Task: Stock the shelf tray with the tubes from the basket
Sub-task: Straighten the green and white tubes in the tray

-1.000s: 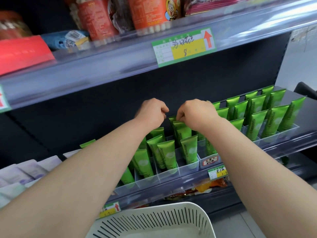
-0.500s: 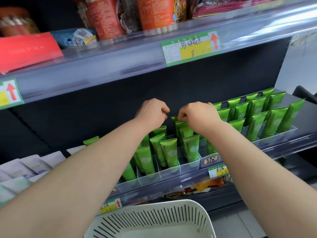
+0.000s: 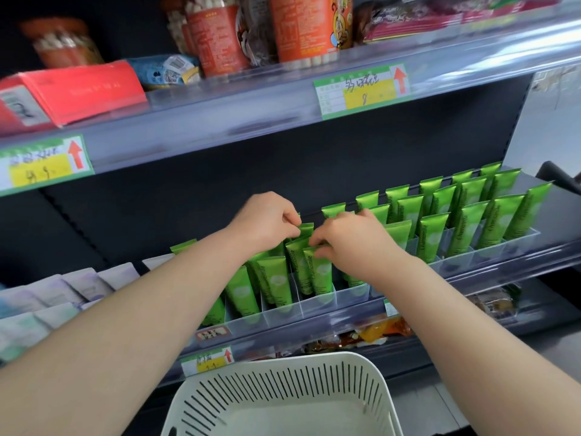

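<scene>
- Middle shelf (image 3: 518,262): clear divided tray (image 3: 317,305) holding upright green tubes (image 3: 468,228).
- Pale packets (image 3: 72,287) lie at its left end.
- Upper shelf (image 3: 251,121): red packets (image 3: 85,89), orange snack tubs (image 3: 305,26).

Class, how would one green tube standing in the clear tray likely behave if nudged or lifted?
The green tubes lean at varied angles against the dividers of the clear tray, so a nudge would probably tip one. The left hand and right hand pinch crimped tops, suggesting light weight. The glossy skin may be slippery.
</scene>
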A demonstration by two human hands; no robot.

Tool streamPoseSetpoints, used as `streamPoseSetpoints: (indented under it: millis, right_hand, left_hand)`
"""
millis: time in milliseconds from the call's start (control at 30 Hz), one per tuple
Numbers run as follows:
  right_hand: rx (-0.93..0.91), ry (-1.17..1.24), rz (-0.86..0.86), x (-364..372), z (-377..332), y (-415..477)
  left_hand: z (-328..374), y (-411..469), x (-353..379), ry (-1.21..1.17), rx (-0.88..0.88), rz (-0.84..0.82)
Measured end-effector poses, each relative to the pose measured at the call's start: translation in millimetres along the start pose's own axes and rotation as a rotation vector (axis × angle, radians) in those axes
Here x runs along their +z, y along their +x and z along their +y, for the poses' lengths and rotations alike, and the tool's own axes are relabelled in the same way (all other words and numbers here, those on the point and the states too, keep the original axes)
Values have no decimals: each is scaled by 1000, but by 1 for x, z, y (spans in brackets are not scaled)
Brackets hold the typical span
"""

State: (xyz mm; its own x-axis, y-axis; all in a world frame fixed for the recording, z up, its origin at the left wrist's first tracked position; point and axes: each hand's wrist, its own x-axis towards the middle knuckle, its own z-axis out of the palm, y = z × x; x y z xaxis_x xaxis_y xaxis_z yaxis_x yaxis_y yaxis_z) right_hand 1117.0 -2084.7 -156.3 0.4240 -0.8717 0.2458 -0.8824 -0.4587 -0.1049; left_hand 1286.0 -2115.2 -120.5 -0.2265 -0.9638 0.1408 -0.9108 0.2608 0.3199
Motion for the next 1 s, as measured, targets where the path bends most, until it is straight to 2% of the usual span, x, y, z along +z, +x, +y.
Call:
streamPoseSetpoints:
  millis: [200, 367, 533, 633, 833, 1000]
  right_hand:
    - [57, -94, -56, 4, -2, -1]
    - [54, -101, -71, 7, -2, -2]
    - [43, -34, -35, 6, 6, -9]
    - [65, -2, 25, 5, 15, -15]
    - [86, 57, 73, 4, 20, -21]
    - [92, 82, 105, 6, 19, -20]
  left_hand:
    - [4, -6, 2, 74, 20, -52]
    - [10, -8, 9, 226, 20, -96]
    - [15, -5, 17, 245, 26, -38]
    - [18, -4, 22, 222, 35, 8]
    - [20, -2, 22, 139, 32, -6]
    - [7, 6, 5, -13, -47, 60]
